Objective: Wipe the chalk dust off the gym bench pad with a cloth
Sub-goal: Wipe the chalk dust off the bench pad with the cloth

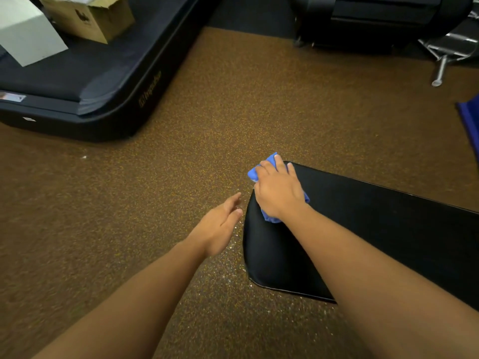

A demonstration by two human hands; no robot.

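The right hand (278,190) lies flat on the cloth (269,216), palm down and fingers spread a little, pressing it onto the near-left corner of the pad (375,229). The cloth is blue and bunched under the palm; one fold sticks out past the fingertips and over the pad's end, another shows below the wrist. The left hand (220,226) hangs over the floor (233,99) just beside the pad's end, open and empty, fingers loosely together, touching nothing.

The cloth looks soft and light — it folds wherever the hand pushes it, so it needs no pinch grip, only a flat palm with enough weight to drag it along. Bunched as it is, little of it meets the surface; spreading it wider would probably cover more per stroke. The part overhanging the edge may slip off the corner if the stroke runs further left.

The pad is black, smooth and glossy, likely vinyl over foam, so it should give slightly under pressure and let the cloth slide easily. It runs off to the right, out of frame. No chalk is plainly visible on the black surface; pale specks glitter on the floor beside the pad, though whether that is chalk I cannot tell. Most of the pad's length lies to the right of the hand.
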